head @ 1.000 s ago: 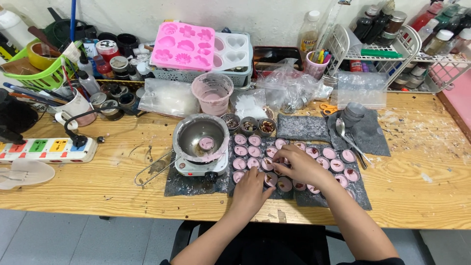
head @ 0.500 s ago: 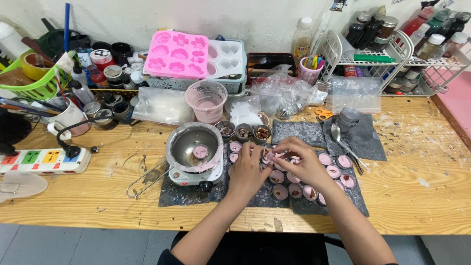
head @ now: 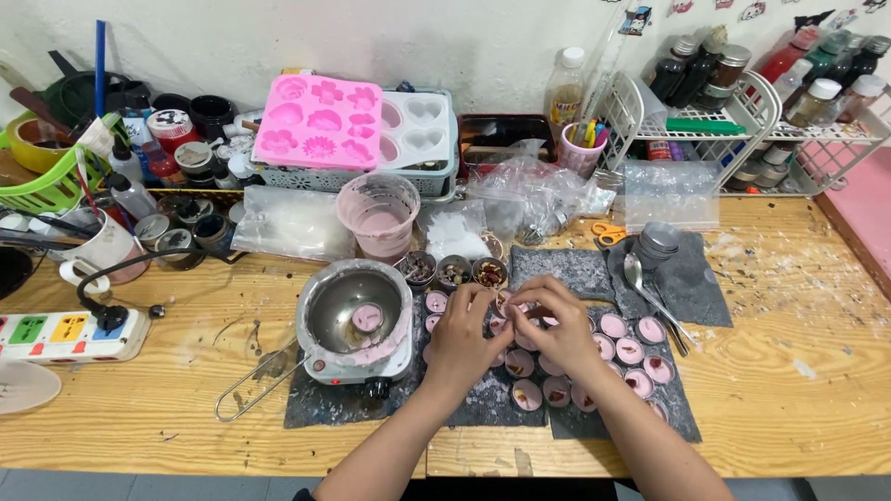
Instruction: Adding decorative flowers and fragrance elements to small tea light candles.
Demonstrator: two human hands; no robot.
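Fingertips of both hands meet over the small round tins [head: 617,348] of pink wax at lower centre of the frame. My left hand [head: 461,339] and right hand [head: 557,329] pinch narrowly, seemingly on one tin, though my knuckles hide it. A slip could tip it onto its close-packed neighbours; my left wrist could nudge the metal melting pot [head: 355,315] just left.
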